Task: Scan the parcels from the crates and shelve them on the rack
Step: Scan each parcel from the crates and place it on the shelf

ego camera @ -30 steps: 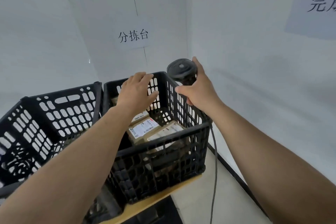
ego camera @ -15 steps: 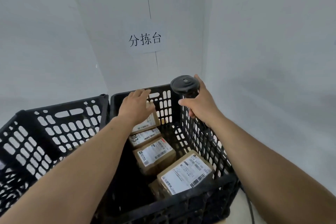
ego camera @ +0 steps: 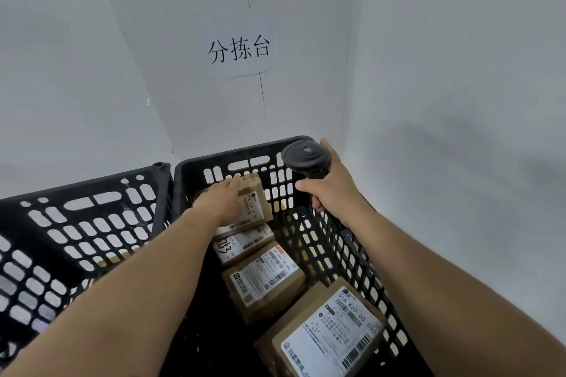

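Inside right crate (ego camera: pixel 352 260) | left hand (ego camera: pixel 219 203) now on far parcel (ego camera: pixel 255 196) — grip unclear | right hand (ego camera: pixel 333 190) grips scanner (ego camera: pixel 306 161)

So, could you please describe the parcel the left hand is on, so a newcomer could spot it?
Find the right-hand black crate under the wall sign. Four brown parcels run front to back inside it. Yours is the farthest parcel, propped tilted against the crate's back wall under the left hand.
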### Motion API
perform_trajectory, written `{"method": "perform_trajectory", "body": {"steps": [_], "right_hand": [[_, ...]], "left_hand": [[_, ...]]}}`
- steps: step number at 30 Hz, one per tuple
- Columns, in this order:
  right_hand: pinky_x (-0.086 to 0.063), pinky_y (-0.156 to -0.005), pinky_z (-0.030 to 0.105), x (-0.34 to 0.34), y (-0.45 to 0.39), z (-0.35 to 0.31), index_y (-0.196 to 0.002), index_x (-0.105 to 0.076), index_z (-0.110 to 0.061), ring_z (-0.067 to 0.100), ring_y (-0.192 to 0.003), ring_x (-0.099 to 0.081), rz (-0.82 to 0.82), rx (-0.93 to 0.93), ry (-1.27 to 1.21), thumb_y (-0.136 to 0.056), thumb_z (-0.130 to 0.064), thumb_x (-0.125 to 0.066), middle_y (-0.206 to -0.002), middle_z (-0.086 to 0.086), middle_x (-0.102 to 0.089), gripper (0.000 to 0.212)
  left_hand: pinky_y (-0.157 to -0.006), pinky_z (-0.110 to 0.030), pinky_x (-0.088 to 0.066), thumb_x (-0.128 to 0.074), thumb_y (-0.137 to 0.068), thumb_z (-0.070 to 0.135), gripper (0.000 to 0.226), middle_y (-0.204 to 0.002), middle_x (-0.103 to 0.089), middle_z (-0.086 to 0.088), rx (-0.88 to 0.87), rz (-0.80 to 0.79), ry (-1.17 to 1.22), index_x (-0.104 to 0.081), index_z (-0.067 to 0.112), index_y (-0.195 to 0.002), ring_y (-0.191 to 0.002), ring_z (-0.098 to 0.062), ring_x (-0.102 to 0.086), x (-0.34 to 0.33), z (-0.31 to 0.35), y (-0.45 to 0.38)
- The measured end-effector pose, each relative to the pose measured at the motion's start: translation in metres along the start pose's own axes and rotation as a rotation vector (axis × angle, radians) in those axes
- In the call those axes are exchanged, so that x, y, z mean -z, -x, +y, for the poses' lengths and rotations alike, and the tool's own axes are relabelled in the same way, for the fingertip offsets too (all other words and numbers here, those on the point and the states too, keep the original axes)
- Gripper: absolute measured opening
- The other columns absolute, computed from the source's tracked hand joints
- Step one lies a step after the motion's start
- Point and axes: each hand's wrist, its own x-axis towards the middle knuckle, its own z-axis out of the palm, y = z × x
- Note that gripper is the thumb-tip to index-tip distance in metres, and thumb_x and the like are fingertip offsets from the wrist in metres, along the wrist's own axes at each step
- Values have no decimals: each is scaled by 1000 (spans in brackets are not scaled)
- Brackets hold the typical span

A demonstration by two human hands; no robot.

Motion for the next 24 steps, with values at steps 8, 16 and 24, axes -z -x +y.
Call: {"method": "perform_trajectory", "body": {"steps": [8, 16, 24], "right_hand": [[-49, -46, 22, -10, -15, 16, -156, -15, -37, 7, -40, -51, -9, -33, 2, -84, -6, -72, -130, 6, -55, 97], [-50, -47, 23, -8, -16, 21, -156, -12, -38, 3, -41, -52, 5, -38, -19, -83, -4, -70, -129, 7, -56, 100], [-49, -46, 23, -10, -14, 18, -154, -20, -35, 3, -40, -54, -14, -9, -11, -82, -6, -72, -127, 11, -57, 93]], "left_hand": [[-101, -43, -43, -54, -89, 34, 53, -134, -50, -6, -39, 34, -199, -42, 24, -139, -121, -26, -49, -8, -4, -18], [-118, -52, -17, -76, -72, 46, 86, -162, 2, -8, -120, -129, -151, -28, 24, -140, -147, -32, -9, -16, -11, -24], [-108, -42, -32, -76, -68, 56, 87, -139, -44, -2, -162, -87, -368, -29, 22, -133, -125, -23, -37, -5, -17, -20]]}}
